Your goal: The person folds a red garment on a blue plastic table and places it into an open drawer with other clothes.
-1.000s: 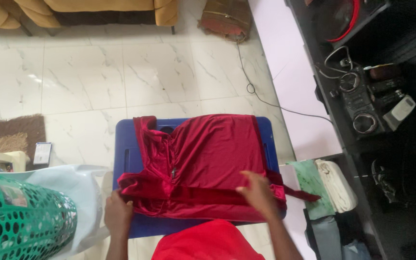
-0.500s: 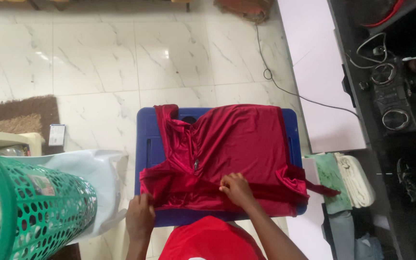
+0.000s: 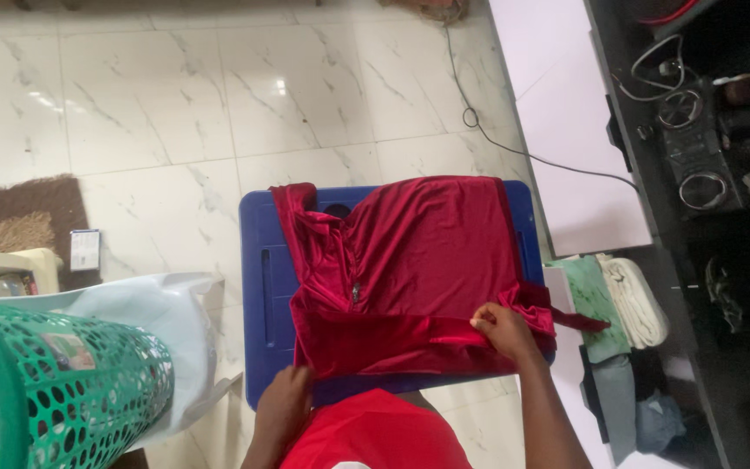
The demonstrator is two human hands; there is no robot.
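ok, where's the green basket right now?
Head view, bottom-left corner: the green basket lies tipped on its side against a pale plastic sheet, left of the blue table that holds the red garment.

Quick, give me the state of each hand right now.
Left hand: pinching the near edge of the red garment.
Right hand: gripping the garment's folded hem.
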